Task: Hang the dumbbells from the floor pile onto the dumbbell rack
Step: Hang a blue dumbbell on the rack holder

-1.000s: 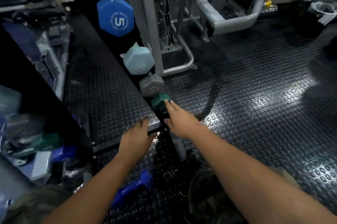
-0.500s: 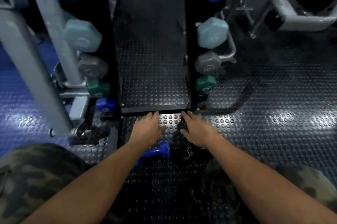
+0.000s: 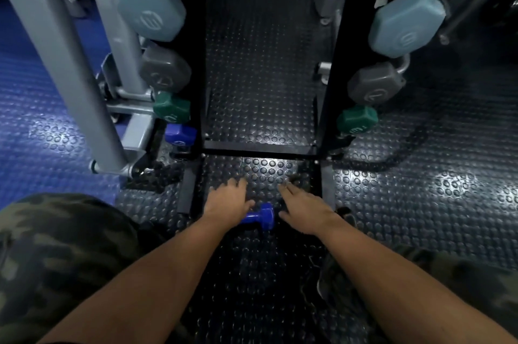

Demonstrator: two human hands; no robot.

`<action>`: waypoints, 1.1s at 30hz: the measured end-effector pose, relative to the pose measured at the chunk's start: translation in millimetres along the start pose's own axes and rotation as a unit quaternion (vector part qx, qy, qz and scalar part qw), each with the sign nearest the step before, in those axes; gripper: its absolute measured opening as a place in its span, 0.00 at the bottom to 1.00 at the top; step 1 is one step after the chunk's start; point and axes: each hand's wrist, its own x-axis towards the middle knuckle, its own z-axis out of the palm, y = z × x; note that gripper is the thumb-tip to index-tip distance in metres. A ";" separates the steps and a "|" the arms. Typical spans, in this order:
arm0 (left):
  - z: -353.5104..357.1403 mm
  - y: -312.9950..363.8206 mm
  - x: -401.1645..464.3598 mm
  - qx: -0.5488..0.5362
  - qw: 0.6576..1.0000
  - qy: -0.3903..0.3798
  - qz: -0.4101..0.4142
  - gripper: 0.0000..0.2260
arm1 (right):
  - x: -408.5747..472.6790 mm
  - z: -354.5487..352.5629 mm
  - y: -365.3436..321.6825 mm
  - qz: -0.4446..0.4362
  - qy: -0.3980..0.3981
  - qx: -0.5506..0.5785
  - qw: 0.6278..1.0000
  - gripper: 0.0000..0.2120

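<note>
Blue dumbbell [image 3: 259, 217]: on the floor [image 3: 420, 175], between both hands, before the rack [image 3: 259, 151].
Left hand [image 3: 227, 203]: fingers spread, over the handle, gripping nothing.
Right hand [image 3: 304, 210]: flat, just beside.
Risk: loose pickup; dumbbell rolls or drops near the knees.

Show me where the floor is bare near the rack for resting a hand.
Bare studded floor runs between the rack's two black uprights, and right of the green dumbbell. Crowded: blue dumbbell between left hand and right hand.
</note>
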 end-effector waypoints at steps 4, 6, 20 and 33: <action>35.2 -26.2 0.0 -0.017 0.999 -0.036 -0.035 0.37 | 21.3 24.5 -5.8 0.005 -0.026 0.017 1.000 0.41; 58.6 -36.8 1.8 -0.017 0.997 -0.055 -0.043 0.40 | 33.9 45.6 -7.7 0.011 -0.032 0.044 0.998 0.41; 143.8 -50.1 62.6 -0.063 0.976 -0.182 -0.100 0.39 | 113.4 137.1 -11.2 0.097 -0.066 0.200 0.973 0.42; 152.4 -69.1 83.4 -0.081 0.971 -0.201 -0.097 0.31 | 133.0 150.5 -25.9 0.215 -0.016 0.233 0.948 0.30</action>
